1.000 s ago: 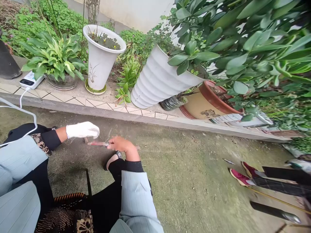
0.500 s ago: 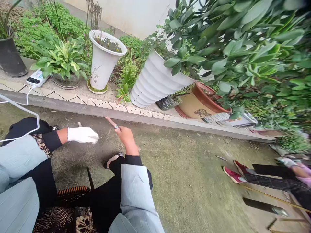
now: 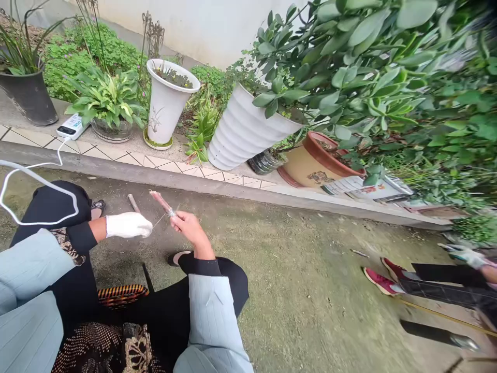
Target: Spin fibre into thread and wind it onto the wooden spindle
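Note:
My left hand (image 3: 129, 226), in a white glove, is closed on one end of a thin wire (image 3: 158, 221). The wire runs across to a short peeled-looking stick (image 3: 158, 198), where silvery turns of it are wound around the middle. My bare right hand (image 3: 189, 227) grips that stick below the windings, its upper end tilted to the left. Behind my left glove shows a second short stick (image 3: 133, 202); I cannot tell whether it lies on the ground or is held. Both hands are above the ground, in front of my knees.
A tiled ledge (image 3: 155, 161) carries several potted plants, including a white pot (image 3: 166, 111) and a ribbed white planter (image 3: 248, 129). A white device (image 3: 72, 126) with a white cable (image 3: 39, 178) stands there. At right, another person's red shoes (image 3: 382, 280) are on the concrete floor (image 3: 303, 290).
The stick in my right hand has moved left and slightly down, closer to my gloved left hand. The wound wire on it shows more clearly. The camera view has shifted a little.

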`<state>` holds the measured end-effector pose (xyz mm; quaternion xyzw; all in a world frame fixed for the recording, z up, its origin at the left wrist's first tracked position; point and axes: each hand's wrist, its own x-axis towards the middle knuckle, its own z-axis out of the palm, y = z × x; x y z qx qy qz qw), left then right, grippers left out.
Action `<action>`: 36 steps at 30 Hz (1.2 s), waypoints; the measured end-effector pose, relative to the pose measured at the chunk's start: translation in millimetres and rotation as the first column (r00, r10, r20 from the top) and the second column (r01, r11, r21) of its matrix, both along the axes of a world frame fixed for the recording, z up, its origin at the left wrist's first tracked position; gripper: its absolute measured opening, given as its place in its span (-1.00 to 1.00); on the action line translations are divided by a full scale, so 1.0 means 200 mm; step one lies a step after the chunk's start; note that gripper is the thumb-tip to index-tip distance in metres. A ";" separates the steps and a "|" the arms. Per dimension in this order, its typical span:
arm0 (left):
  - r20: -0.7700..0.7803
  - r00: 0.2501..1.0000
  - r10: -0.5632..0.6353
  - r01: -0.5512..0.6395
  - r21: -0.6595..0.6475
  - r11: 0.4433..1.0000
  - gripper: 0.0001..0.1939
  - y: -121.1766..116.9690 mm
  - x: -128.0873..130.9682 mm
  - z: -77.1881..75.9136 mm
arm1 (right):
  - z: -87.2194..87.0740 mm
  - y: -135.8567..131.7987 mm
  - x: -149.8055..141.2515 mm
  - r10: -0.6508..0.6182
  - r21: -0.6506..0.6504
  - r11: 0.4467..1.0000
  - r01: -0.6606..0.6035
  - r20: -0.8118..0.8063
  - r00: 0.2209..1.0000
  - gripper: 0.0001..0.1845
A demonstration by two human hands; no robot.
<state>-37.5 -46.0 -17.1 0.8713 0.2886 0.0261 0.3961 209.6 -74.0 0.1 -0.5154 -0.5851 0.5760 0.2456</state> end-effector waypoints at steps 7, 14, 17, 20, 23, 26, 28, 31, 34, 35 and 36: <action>0.015 0.998 -0.067 0.064 0.171 0.983 -0.78 -0.04 0.09 -0.05 | -0.09 0.01 0.02 0.085 0.026 0.991 -0.129 0.628 0.774 -0.73; 0.115 0.987 -0.117 0.092 0.199 0.976 -0.75 0.00 0.11 -0.09 | -0.04 -0.02 -0.05 0.714 -0.417 0.696 -0.584 0.317 0.625 -0.81; 0.155 0.988 -0.018 0.009 0.059 0.998 -0.73 0.03 0.11 -0.09 | 0.02 -0.02 0.04 0.584 -0.247 0.776 -0.580 -0.065 0.809 -0.67; 0.142 0.989 0.039 -0.028 -0.073 0.997 -0.71 0.04 0.12 -0.06 | 0.01 0.02 0.14 -0.044 -0.047 0.998 0.036 -0.178 0.983 -0.57; 0.163 0.985 -0.055 0.075 -0.119 0.990 -0.74 0.02 0.13 -0.03 | -0.06 0.07 0.18 -0.265 -0.016 0.964 0.267 0.055 0.963 -0.61; 0.195 0.973 -0.124 0.150 -0.122 0.981 -0.74 0.00 0.13 0.00 | -0.13 0.09 0.14 -0.016 -0.064 0.996 0.054 0.484 0.875 -0.74; 0.190 0.976 -0.110 0.124 -0.062 0.990 -0.73 0.01 0.13 -0.01 | -0.15 0.07 0.09 0.304 -0.255 0.949 -0.188 0.570 0.763 -0.81; 0.154 0.986 -0.069 0.061 0.052 0.997 -0.74 0.04 0.11 -0.04 | -0.11 0.03 0.02 0.671 -0.502 0.715 -0.487 0.295 0.681 -0.82; 0.122 0.992 -0.017 0.008 0.076 0.997 -0.76 0.07 0.10 -0.10 | -0.03 0.00 0.03 0.693 -0.418 0.651 -0.634 -0.012 0.720 -0.70; 0.117 0.993 0.010 -0.017 0.057 0.998 -0.76 0.07 0.10 -0.12 | 0.00 0.00 0.04 0.636 -0.347 0.706 -0.617 -0.074 0.768 -0.67; 0.117 0.992 0.039 -0.042 0.024 0.999 -0.75 0.07 0.10 -0.13 | 0.02 0.00 0.07 0.524 -0.264 0.804 -0.534 -0.110 0.844 -0.64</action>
